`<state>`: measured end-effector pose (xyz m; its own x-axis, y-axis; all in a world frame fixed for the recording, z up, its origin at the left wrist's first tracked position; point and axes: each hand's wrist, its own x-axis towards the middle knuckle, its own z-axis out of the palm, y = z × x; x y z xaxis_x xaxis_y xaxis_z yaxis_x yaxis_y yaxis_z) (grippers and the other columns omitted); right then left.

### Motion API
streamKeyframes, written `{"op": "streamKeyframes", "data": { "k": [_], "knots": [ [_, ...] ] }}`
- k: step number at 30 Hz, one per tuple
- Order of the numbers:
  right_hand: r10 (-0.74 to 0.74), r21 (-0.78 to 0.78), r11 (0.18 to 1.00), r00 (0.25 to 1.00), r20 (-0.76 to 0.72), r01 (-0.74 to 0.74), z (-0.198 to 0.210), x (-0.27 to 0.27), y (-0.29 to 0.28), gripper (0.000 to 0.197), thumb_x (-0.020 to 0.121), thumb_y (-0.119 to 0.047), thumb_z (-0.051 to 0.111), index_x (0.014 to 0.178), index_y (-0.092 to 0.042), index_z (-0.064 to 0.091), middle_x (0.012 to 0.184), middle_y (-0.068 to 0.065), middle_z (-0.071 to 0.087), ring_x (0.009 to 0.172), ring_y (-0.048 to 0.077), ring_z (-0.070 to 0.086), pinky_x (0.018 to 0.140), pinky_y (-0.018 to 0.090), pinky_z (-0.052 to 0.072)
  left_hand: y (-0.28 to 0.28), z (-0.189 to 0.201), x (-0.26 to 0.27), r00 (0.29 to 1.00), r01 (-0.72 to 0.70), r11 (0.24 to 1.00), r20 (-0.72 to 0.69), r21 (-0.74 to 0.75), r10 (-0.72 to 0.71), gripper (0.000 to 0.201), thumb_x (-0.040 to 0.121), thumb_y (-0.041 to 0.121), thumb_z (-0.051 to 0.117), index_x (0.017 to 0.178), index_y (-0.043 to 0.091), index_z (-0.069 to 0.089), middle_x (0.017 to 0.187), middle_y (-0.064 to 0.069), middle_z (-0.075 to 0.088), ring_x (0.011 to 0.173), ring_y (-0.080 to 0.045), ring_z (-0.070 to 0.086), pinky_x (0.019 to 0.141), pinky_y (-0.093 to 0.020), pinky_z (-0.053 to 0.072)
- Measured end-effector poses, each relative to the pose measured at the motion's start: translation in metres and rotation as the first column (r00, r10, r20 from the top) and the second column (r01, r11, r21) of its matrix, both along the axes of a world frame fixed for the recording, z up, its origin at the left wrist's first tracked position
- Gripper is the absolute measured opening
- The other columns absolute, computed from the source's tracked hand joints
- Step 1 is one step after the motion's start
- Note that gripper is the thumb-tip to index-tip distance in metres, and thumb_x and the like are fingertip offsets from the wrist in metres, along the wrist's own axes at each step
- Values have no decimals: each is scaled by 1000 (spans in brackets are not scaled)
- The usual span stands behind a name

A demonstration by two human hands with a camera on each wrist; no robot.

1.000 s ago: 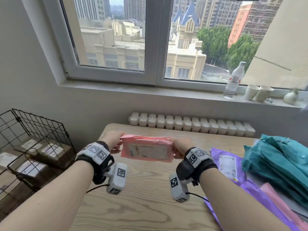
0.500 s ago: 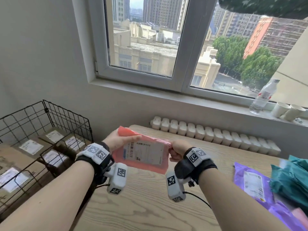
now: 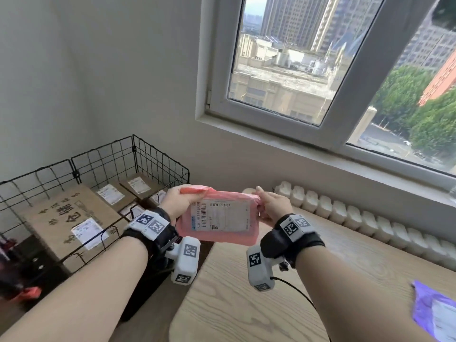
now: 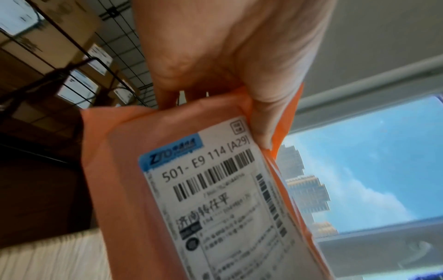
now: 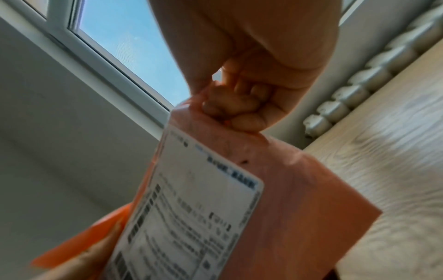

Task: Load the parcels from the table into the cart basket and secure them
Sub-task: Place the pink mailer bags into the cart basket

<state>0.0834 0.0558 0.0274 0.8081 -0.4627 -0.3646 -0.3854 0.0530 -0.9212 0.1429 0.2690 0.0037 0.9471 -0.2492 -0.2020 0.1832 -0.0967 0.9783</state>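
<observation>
A pink parcel bag (image 3: 217, 218) with a white shipping label hangs in the air over the table's left end, held by both hands. My left hand (image 3: 181, 202) grips its left edge, thumb on the label side (image 4: 261, 121). My right hand (image 3: 271, 203) pinches its right upper corner with curled fingers (image 5: 239, 106). The black wire cart basket (image 3: 103, 169) stands to the left, below table height, and holds several brown cardboard boxes (image 3: 71, 218) with white labels. The label side of the pink parcel bag (image 4: 215, 199) faces me.
The wooden table (image 3: 283, 304) fills the lower right, with a purple parcel (image 3: 436, 314) at its right edge. A row of small white bottles (image 3: 370, 218) lines the table's far side under the window sill. A grey wall stands behind the basket.
Both hands have carried the pink parcel left, from over the table's middle to its left end near the basket, and tilted its label towards me. My view has swung left.
</observation>
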Motion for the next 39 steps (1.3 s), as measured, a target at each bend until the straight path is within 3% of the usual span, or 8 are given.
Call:
{"op": "streamKeyframes", "data": {
  "k": [3, 8, 13, 19, 24, 30, 35, 39],
  "knots": [
    [63, 120, 991, 998, 24, -66, 3, 20, 37, 21, 90, -30, 63, 84, -9, 64, 41, -4, 51, 33, 6, 38, 47, 19, 45, 44, -3, 16, 997, -75, 997, 1, 2, 75, 12, 81, 18, 71, 93, 17, 74, 93, -8, 73, 96, -29, 63, 89, -44, 48],
    [97, 18, 995, 995, -8, -97, -16, 61, 99, 4, 82, -4, 68, 83, 0, 70, 59, 10, 57, 31, 6, 42, 39, 16, 40, 119, -7, 34, 979, -201, 979, 40, 39, 199, 10, 84, 17, 67, 94, 19, 70, 90, -4, 71, 90, -22, 62, 80, -36, 45],
    [137, -188, 972, 990, -22, -138, -24, 101, 159, 14, 82, -23, 69, 84, -10, 73, 64, 3, 63, 51, 14, 53, 60, 30, 51, 178, -4, 43, 956, -287, 949, 103, 130, 275, 12, 86, 22, 65, 97, 18, 69, 97, -5, 70, 93, -21, 59, 79, -36, 44],
    [471, -466, 801, 876, 105, -375, 12, 126, 219, 38, 83, -53, 60, 109, -26, 67, 100, -10, 65, 90, 9, 61, 77, 25, 46, 222, 21, 65, 939, -308, 905, 244, 292, 241, 12, 90, 21, 62, 94, 12, 68, 92, -6, 69, 85, -20, 62, 74, -32, 50],
    [722, -477, 591, 690, -46, -650, 18, 159, 265, 19, 83, -31, 68, 100, -23, 67, 91, -5, 68, 71, 9, 63, 60, 23, 54, 246, 38, 89, 910, -371, 886, 297, 277, 288, 7, 89, 18, 63, 93, 15, 68, 91, -4, 68, 82, -16, 62, 73, -28, 49],
    [664, -452, 674, 747, 25, -584, -4, 227, 295, 7, 90, -23, 61, 87, -17, 60, 76, -1, 65, 59, 10, 63, 61, 30, 60, 266, 43, 148, 871, -455, 851, 330, 261, 364, 22, 83, 20, 70, 102, 10, 64, 95, 1, 65, 88, -14, 59, 67, -20, 45],
    [522, -336, 814, 851, 66, -473, -33, 306, 289, 12, 90, -22, 57, 80, -17, 56, 67, 2, 67, 57, 16, 65, 73, 42, 60, 277, 25, 228, 853, -518, 778, 280, 355, 440, 72, 73, 41, 77, 134, 19, 45, 139, -2, 44, 128, -17, 41, 99, -32, 35],
    [399, -223, 897, 916, 41, -381, -47, 366, 281, 16, 89, -21, 59, 73, -19, 55, 54, 1, 62, 52, 18, 62, 71, 43, 59, 286, 11, 294, 861, -505, 776, 161, 378, 482, 82, 74, 43, 76, 142, 18, 36, 149, -7, 34, 135, -21, 35, 107, -36, 32]
  ]
}}
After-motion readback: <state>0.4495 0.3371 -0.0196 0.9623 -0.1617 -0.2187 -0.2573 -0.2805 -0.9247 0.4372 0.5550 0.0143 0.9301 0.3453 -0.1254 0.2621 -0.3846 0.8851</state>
